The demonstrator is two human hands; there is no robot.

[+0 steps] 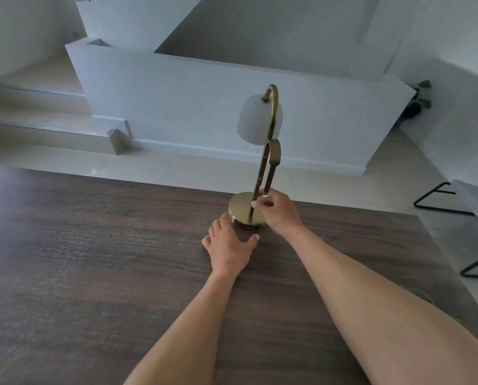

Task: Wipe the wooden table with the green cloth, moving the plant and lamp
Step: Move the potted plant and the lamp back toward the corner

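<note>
1. One wooden table [99, 273] fills the lower half of my feed. The lamp [274, 157] stands upright on it, close to the far edge and somewhat right of the middle. The dark grain runs side to side under the lamp's base.
2. A low white wall [204, 107] runs across the room behind the lamp, past a strip of pale floor. The lamp's shade shows against it.
3. Pale steps [38, 112] climb well to the left of the lamp, at the wall's left end.
4. Two bare forearms reach across the table toward the lamp from the near edge.
5. The lamp itself is brass, with a round flat base [243, 204], a thin stem that hooks over at the top, and a white shade [253, 118] that hangs from the hook.
6. Black metal legs [438, 200] of some seat stand on the floor well to the right of the lamp. I cannot make out the seat.
7. The right hand [281, 213] grips the lamp low on the stem, just above the base, with fingers and thumb pinched round it.
8. The left hand [229, 250] lies flat on the table in front of the lamp, fingers straight and thumb spread, holding nothing. Its fingertips [224, 216] sit at the base's left rim; I cannot tell whether they touch it.
9. A dark leafy plant [421, 97] shows far right of the lamp, at the wall's right end, too small for detail.
</note>
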